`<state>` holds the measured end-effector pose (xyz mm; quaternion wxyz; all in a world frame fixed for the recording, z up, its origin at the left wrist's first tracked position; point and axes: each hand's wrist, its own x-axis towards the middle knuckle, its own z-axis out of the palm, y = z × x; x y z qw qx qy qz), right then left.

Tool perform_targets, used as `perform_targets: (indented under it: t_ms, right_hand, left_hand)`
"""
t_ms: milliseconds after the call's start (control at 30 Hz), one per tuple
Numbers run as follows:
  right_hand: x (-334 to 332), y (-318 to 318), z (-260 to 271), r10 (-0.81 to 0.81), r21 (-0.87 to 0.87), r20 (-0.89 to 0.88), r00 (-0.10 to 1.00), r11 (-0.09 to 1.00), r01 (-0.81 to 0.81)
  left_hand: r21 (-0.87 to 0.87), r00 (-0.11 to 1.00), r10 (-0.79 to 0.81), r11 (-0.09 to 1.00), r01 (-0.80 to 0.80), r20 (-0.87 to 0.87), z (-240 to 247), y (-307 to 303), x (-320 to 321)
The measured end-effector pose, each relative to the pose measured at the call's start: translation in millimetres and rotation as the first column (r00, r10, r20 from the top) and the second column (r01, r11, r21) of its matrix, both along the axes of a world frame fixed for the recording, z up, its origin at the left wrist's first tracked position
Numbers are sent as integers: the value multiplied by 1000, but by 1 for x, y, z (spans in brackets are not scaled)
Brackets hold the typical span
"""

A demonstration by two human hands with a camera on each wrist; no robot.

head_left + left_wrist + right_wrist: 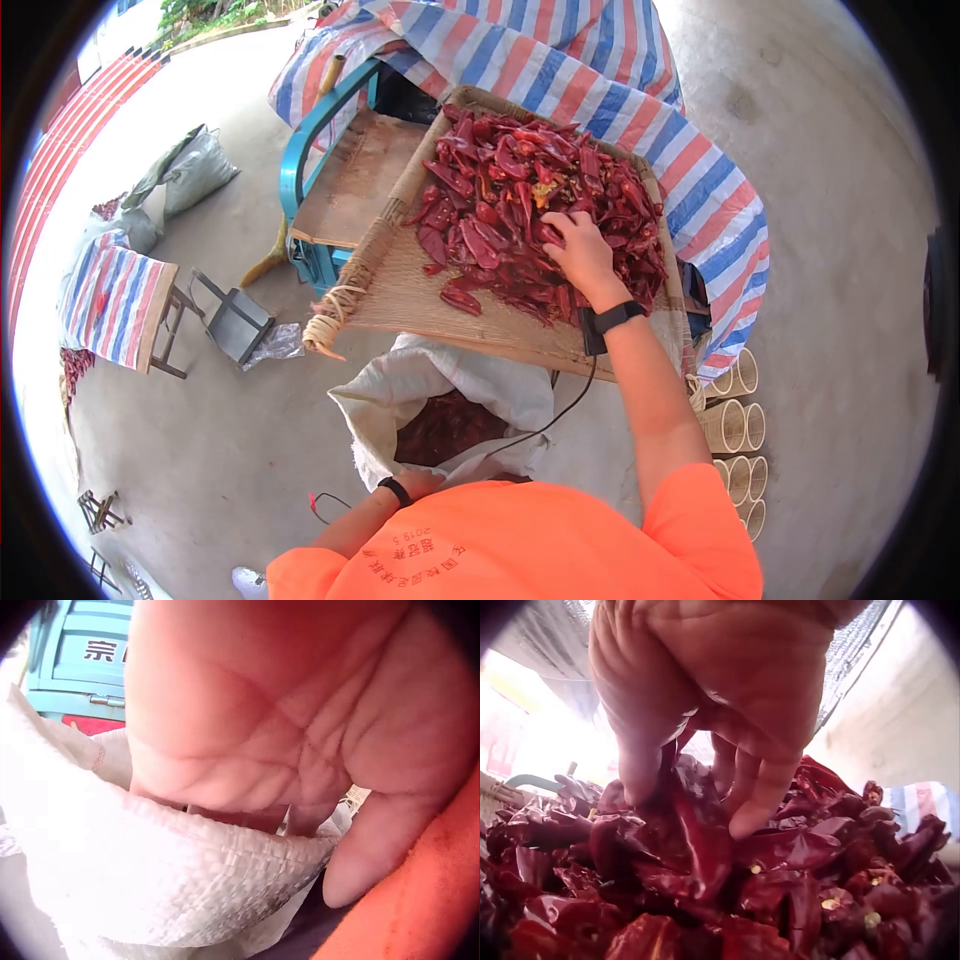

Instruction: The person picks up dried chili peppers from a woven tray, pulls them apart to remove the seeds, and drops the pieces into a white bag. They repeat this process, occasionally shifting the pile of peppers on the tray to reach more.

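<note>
Dried red chili peppers (500, 225) lie heaped on a shallow woven tray (375, 285) in the head view. My right hand (580, 255) reaches into the heap from the near side. The right wrist view shows that hand (720, 712) with thumb and fingers around a dark red chili pepper (697, 825) on top of the pile. Below the tray, a white woven sack (375, 400) stands open with red chilies (450, 430) inside. My left hand (415, 485) is at its near rim; in the left wrist view its fingers hook over the sack's edge, partly hidden behind it.
A blue metal frame (295, 165) and a striped tarp (700, 190) surround the tray. Several woven cylinders (725, 425) lie to the right. Left are a small chair (240, 325), a striped-covered stand (115, 305) and filled sacks (200, 170). A black cable (560, 415) hangs from my right wrist.
</note>
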<state>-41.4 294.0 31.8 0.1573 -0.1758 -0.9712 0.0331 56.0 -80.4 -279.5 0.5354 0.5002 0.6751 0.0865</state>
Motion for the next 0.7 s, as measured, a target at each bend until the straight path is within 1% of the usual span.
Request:
perform_targets:
  t_ms: [33, 67, 133, 200, 233, 267, 300, 333, 367, 400, 433, 467, 500, 533, 567, 600, 633, 667, 700]
  right_hand:
    - [2, 5, -2, -4, -95, -55, 998, 995, -1]
    - [3, 10, -3, -14, -186, -112, 994, 982, -7]
    - [9, 18, -5, -32, -132, -255, 966, 991, -2]
    - [18, 26, -5, -29, -99, -372, 928, 995, -9]
    - [24, 26, 0, -90, -170, -382, 920, 985, 26]
    - [29, 26, 3, -89, -247, -449, 889, 968, -28]
    - [35, 25, 5, -92, -319, -513, 853, 944, -90]
    - [42, 21, 10, -102, -385, -575, 812, 909, -158]
    - [51, 14, 14, -227, -626, -547, 806, 750, -213]
    - [61, 4, 17, -257, -794, -514, 819, 503, -341]
    - [71, -6, 18, -270, -877, -477, 836, 203, -435]
    - [82, -18, 17, -271, -869, -437, 858, -121, -480]
    - [92, -38, 18, -279, -827, -394, 876, -309, -470]
    - [100, -56, 17, -275, -753, -349, 896, -487, -443]
    - [107, -67, 10, -212, -716, -334, 918, -577, -394]
    - [114, -78, 3, -148, -672, -322, 935, -661, -336]
    - [119, -86, -2, -82, -620, -316, 945, -736, -271]
    - [122, -92, -5, -48, -608, -303, 952, -759, -232]
    - [125, -98, -8, -16, -594, -291, 957, -781, -194]
  left_hand:
    - [0, 995, -61, 998, 61, -78, 7, -4, -3]
    - [-5, 995, -63, 998, 63, -77, 11, -8, -6]
    - [-10, 995, -69, 998, 69, -74, 13, -15, -11]
    - [31, 997, -6, 999, 8, -81, 13, -21, -15]
    - [51, 997, 32, 998, -29, -76, 10, -24, -16]
    - [70, 995, 73, 995, -68, -73, 9, -23, -15]
    - [92, 977, 82, 994, -65, -196, 34, -20, -19]
    - [118, 967, 105, 990, -79, -231, 43, -18, -18]
    - [144, 954, 128, 985, -91, -273, 50, -15, -21]
    - [167, 938, 148, 981, -99, -314, 59, -13, -26]
    - [379, 945, 282, 903, -203, -166, 78, -3, -32]
    - [549, 928, 372, 773, -317, 12, 106, 9, -39]
    - [665, 904, 405, 640, -385, 134, 141, 21, -46]
    - [747, 871, 415, 484, -456, 263, 177, 31, -52]
    - [667, 784, 455, 430, -609, 422, 204, 41, -55]
    - [557, 666, 488, 371, -743, 564, 227, 49, -58]
    - [624, 661, 479, 264, -736, 577, 248, 58, -62]
    - [681, 658, 469, 151, -716, 589, 266, 65, -66]
    - [697, 665, 454, 123, -706, 593, 281, 72, -67]
